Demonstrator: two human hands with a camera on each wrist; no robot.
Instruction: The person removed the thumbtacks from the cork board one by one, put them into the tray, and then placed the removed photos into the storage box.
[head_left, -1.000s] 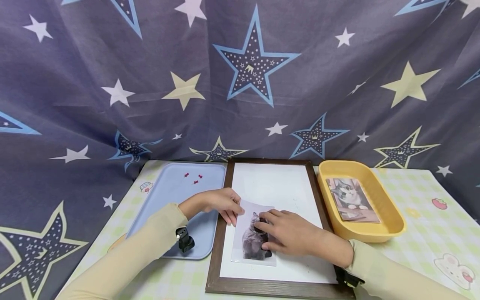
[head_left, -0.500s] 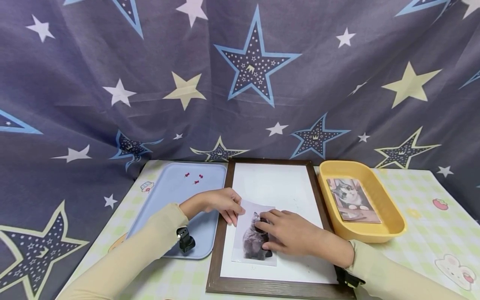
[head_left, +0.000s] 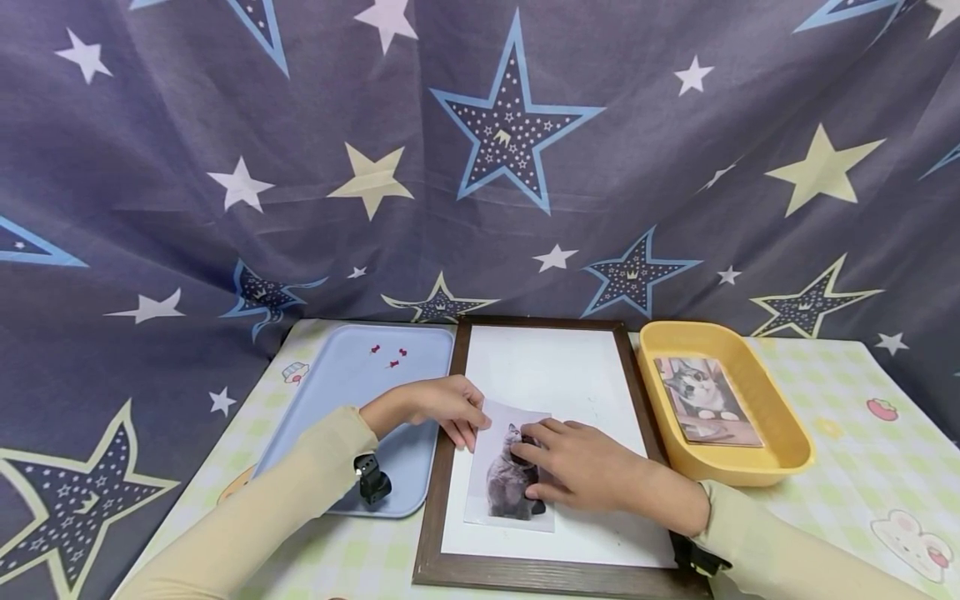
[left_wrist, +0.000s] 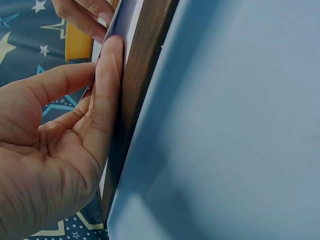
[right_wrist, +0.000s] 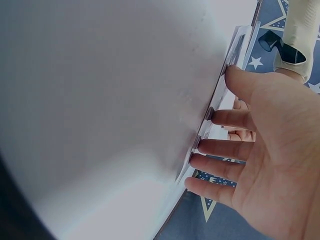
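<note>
A photo of a grey cat (head_left: pixel 510 479) lies on the white board (head_left: pixel 551 367) inside a brown wooden frame. My left hand (head_left: pixel 438 408) pinches the photo's upper left edge between thumb and fingers; the left wrist view shows this hand (left_wrist: pixel 65 120) with the sheet's edge between them. From the right, my right hand (head_left: pixel 581 462) rests its fingertips on the photo, over the cat's head and side. In the right wrist view the fingers of that hand (right_wrist: pixel 270 145) are spread and fairly straight, tips touching the sheet. Part of the photo is hidden under them.
Left of the frame lies a light blue tray (head_left: pixel 341 383) with red push pins (head_left: pixel 393 363) near its far end. On the right stands a yellow bin (head_left: pixel 780 417) holding cat photos (head_left: pixel 708 404). A starry cloth (head_left: pixel 660 133) hangs behind the table.
</note>
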